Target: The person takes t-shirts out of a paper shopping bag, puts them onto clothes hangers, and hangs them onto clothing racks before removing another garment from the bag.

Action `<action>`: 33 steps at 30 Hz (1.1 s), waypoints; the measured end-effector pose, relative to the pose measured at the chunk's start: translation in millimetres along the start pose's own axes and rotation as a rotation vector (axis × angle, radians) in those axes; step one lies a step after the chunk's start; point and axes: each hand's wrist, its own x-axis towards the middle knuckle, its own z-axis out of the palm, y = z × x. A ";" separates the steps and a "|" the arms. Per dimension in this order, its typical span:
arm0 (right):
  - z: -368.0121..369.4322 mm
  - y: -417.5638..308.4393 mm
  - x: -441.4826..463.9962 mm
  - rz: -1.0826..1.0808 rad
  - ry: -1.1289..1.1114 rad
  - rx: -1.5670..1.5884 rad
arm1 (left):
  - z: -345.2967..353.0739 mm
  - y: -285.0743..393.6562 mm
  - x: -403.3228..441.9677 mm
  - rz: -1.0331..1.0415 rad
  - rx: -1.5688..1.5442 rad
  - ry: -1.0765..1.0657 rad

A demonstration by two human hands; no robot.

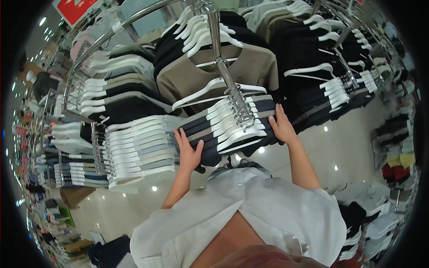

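A row of dark and taupe garments (193, 128) hangs on white hangers (227, 117) at the front end of a chrome rail (227, 73). Against the left side of this row lies my left hand (189, 152), its fingers stretched out and thumb apart. On the opposite side, my right hand (283, 127) rests flat against the garments' shoulders, fingers extended. The row sits between both palms, and neither hand is closed around anything. Just behind it, a wider white hanger (199, 94) hangs before a taupe top (178, 73).
To the left, white and pale garments (143, 149) hang in a dense row. Black garments (297, 49) on white hangers fill racks at the right. A curved chrome bar (91, 47) arches at upper left. Shiny floor tiles (328, 152) show below. More clothing (366, 223) stands at lower right.
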 end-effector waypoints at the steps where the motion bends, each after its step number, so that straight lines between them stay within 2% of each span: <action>1: -4.2 -0.7 2.5 -0.019 -0.001 0.022 | 4.7 -0.5 -0.6 -0.012 0.000 0.042; 5: -22.9 -5.8 8.9 0.000 -0.080 0.049 | 15.7 -5.3 0.6 -0.223 -0.085 0.153; 12: -40.9 2.7 25.6 -0.115 -0.166 -0.021 | 18.7 -0.6 0.1 -0.260 0.005 0.173; 18: -40.1 4.6 38.3 -0.127 -0.202 -0.096 | 14.3 9.3 -9.7 -0.269 0.009 0.215; 21: -30.8 6.4 36.7 -0.207 -0.203 -0.096 | 8.0 24.6 -18.2 -0.403 -0.019 0.190; 33: -32.0 -2.1 36.7 -0.156 -0.308 -0.141 | 8.2 40.8 -46.9 -0.362 0.129 0.222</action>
